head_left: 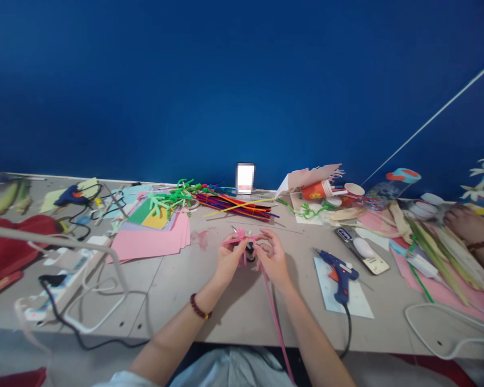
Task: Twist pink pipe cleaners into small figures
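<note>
Head view: the left hand (229, 262) and right hand (273, 259) curl inward, fingertips pinching a pink pipe cleaner (275, 314) between them, its tail beside the right forearm; it looks light and bendy, best held near the twist.

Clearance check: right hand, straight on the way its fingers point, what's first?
The pink pipe cleaner at the fingertips of the right hand, seemingly touching; depth is hard to judge from here.

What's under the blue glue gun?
The blue plastic hot glue gun is lying on a white paper sheet. The gun covers part of the sheet, and the sheet hides anything beneath it, so I can't see that.
</note>
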The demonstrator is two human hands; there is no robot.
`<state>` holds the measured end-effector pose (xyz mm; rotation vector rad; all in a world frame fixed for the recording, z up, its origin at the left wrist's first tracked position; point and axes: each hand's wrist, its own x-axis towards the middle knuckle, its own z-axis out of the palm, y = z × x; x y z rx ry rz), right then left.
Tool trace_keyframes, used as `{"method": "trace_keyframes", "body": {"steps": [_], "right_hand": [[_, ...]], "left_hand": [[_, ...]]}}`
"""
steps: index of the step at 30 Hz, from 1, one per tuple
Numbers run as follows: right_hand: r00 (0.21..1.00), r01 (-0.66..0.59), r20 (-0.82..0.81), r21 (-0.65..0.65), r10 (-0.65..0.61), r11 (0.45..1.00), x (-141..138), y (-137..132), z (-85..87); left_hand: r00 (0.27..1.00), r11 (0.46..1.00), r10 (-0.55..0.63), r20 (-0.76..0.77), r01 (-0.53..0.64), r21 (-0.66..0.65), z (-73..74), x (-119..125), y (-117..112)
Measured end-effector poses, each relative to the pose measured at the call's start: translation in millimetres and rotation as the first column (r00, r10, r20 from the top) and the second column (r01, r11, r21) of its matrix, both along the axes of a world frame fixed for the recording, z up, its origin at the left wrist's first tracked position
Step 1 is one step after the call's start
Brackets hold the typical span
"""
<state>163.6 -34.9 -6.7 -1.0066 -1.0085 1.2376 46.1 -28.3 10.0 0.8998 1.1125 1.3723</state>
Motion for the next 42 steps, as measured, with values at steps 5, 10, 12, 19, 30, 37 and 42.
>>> {"method": "trace_keyframes", "body": {"steps": [5, 10, 12, 19, 30, 37, 42], "right_hand": [[0.987, -0.034, 0.158, 0.114, 0.015, 0.993, 7, -2, 2.4], [0.957, -0.041, 0.288, 0.204, -0.020, 0.978, 16, 1, 4.0], [0.946, -0.038, 0.320, 0.236, -0.041, 0.971, 18, 2, 3.7], [0.954, -0.071, 0.298, 0.166, 0.018, 0.984, 18, 2, 0.1], [0.951, -0.040, 0.308, 0.161, -0.012, 0.986, 16, 1, 7.3], [0.958, -0.011, 0.284, 0.168, -0.038, 0.986, 13, 1, 4.7], [0.998, -0.045, 0.036, 0.068, 0.042, 0.997, 5, 1, 0.9]], "left_hand": [[1.000, 1.000, -0.015, 0.019, 0.014, 0.010, -2.1, 0, 2], [1.000, 0.996, -0.015, 0.023, 0.013, 0.087, -3.5, 0, 3], [1.000, 0.996, -0.015, 0.021, 0.013, 0.089, -3.3, 0, 3], [0.997, 0.998, -0.065, 0.034, 0.065, -0.011, -1.6, 0, 1], [0.998, 0.998, -0.066, -0.007, 0.066, 0.023, -3.3, -1, 2], [0.997, 0.997, -0.072, -0.014, 0.071, -0.007, 0.5, 0, 0], [0.993, 0.994, -0.106, 0.050, 0.105, 0.021, 0.4, 1, 0]]}}
